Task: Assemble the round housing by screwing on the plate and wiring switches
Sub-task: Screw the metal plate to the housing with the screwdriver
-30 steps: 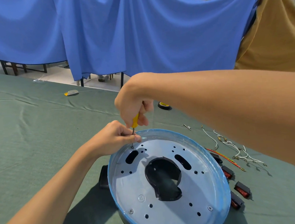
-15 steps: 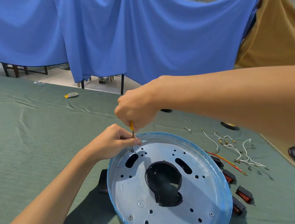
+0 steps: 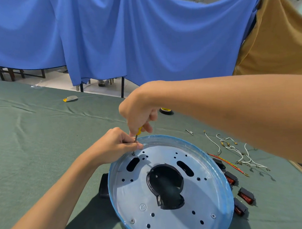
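One near-upright screwdriver (image 3: 138, 132), tip down on plate (image 3: 133, 193): right hand (image 3: 138, 111) round handle, left hand (image 3: 117, 145) in pinch on shaft.

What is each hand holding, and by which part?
Right hand grips the screwdriver by its yellow handle. Left hand pinches the same tool's metal shaft, just above the screw near the plate's far-left edge.
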Tool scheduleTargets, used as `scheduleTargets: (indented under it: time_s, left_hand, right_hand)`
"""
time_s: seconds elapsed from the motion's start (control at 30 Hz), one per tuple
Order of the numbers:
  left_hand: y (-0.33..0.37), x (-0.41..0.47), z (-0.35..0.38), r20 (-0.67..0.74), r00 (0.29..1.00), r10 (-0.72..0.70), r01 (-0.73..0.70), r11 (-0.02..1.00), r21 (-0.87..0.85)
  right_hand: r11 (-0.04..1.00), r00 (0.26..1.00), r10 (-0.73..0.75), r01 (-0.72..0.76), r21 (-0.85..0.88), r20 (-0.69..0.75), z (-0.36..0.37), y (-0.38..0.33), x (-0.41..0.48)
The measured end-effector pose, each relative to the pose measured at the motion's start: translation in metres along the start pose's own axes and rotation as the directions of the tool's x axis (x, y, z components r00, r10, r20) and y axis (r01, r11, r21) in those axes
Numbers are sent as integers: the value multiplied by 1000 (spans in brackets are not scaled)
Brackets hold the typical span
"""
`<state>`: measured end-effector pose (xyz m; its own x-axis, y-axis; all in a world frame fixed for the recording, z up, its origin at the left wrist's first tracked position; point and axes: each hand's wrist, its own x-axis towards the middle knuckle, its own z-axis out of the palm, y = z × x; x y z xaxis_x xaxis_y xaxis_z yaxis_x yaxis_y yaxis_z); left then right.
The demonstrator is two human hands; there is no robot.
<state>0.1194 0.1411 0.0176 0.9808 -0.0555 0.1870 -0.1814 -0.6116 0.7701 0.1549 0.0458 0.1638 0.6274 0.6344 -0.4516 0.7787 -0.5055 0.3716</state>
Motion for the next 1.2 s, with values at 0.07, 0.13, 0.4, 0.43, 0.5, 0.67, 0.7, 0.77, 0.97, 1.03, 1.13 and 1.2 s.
scheduleTargets:
  time_s: [0.07,0.13,0.4,0.43,0.5,0.67,0.7,0.77,0.97,1.03,1.13,1.2]
  left_hand:
    - [-2,1,0,-14,1000,-3,3,1000,7]
    - [-2,0,-1,-16,1000,-5,5,1000,6]
    - [-8,0,4,-1,1000,14,-14,996,-91]
    - [-9,0,5,-12,1000,22,-23,994,-104]
    - [-9,1,7,-33,999,24,-28,990,-140]
    - [-3,-2,7,-157,987,24,-71,951,-300]
    - [-1,-4,7,-190,981,28,-87,947,-310]
    - [2,-6,7,-248,969,22,-96,952,-290]
    - [8,-8,4,-248,969,5,-69,965,-252]
    - [9,-7,5,-237,972,4,-68,963,-263]
    - [8,-6,6,-239,971,13,-81,958,-276]
    - [6,-6,5,-243,970,-9,-72,944,-322]
  right_hand:
    - [985,986,-118,101,-141,-114,3,3,-8]
    - [935,943,-255,185,-303,-212,4,6,-14]
    - [976,962,-192,167,-139,-195,4,1,0]
    - [993,983,-113,110,-31,-143,3,1,3]
    - [986,999,25,-19,164,-37,2,2,6]
    - [971,987,114,-135,196,114,2,-5,7]
    - [970,983,120,-145,197,136,1,-6,6]
    - [970,978,129,-158,183,162,-1,-8,4]
    - [999,995,-6,1,-49,-96,-4,-6,-5]
    - [994,992,-71,62,-88,-105,-5,-3,-7]
    - [972,983,-167,152,-177,-76,2,-2,-8]
    - [957,964,-220,183,-227,-149,8,-2,-5]
